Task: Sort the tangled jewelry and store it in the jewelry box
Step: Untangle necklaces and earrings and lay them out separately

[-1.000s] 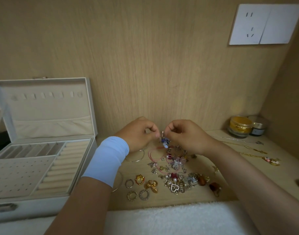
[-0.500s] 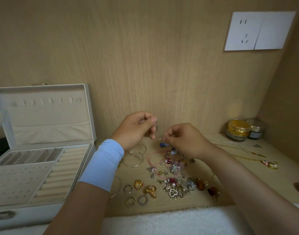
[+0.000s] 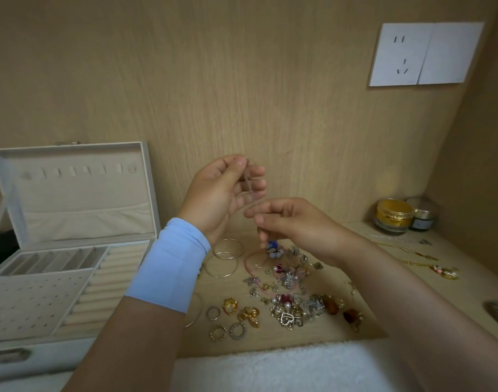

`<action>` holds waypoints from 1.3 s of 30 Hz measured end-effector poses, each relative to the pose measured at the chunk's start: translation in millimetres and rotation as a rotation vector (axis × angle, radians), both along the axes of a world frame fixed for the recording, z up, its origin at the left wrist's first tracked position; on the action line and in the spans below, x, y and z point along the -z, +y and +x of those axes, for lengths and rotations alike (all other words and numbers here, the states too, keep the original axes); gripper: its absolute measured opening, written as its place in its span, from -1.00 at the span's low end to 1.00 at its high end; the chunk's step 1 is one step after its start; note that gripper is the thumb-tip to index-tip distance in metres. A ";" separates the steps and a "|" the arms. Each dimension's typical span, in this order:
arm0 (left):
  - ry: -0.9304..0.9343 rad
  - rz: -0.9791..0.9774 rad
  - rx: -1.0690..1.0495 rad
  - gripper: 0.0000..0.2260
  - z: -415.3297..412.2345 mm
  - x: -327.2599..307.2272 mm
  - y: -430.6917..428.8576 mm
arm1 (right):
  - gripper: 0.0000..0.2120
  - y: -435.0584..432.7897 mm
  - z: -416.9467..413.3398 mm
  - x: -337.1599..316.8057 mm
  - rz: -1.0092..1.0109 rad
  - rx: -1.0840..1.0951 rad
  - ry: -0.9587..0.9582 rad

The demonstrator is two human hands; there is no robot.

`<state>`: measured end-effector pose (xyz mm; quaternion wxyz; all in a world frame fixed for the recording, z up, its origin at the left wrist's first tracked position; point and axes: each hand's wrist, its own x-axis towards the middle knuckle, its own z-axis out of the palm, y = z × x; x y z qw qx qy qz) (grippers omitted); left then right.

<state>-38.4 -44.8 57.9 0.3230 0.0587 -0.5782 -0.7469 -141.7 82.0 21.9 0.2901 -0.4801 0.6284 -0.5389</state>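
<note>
the left hand [image 3: 222, 193] is raised, thumb and forefinger pinching the top end of a thin silver chain [image 3: 249, 185]. the right hand [image 3: 293, 222] pinches the same chain lower down, with its other fingers loosely curled. a blue bead [image 3: 272, 244] hangs just under the right fingers, right above the pile of jewelry [image 3: 290, 278] on the counter [image 3: 474, 284]. i cannot tell whether the bead is free of the pile or caught on it.

that is the main risk. if the bead or the chain's tail is hooked on the red cord [image 3: 250, 258] or the small pieces near it, lifting further would likely drag a clump up, tighten the knot, or snap a chain this fine. pulling the two hands apart too hard could stretch or break a link.

the grip is only fingertips on a slippery strand, so it could slide out and drop back into the pile, tangling again. a swinging bead could also catch the thin hoops [image 3: 222, 261] lying just beside the left wrist.

the jewelry box [image 3: 72, 193] stands open at the left, well apart from the hands, so the carry across gives the loose end time to snag on the box's edge.
</note>
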 end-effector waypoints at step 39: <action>-0.522 -0.533 0.477 -0.79 -96.9 -9.6 93.4 | -0.80 176.2 -88.6 -112.5 0.398 0.564 0.511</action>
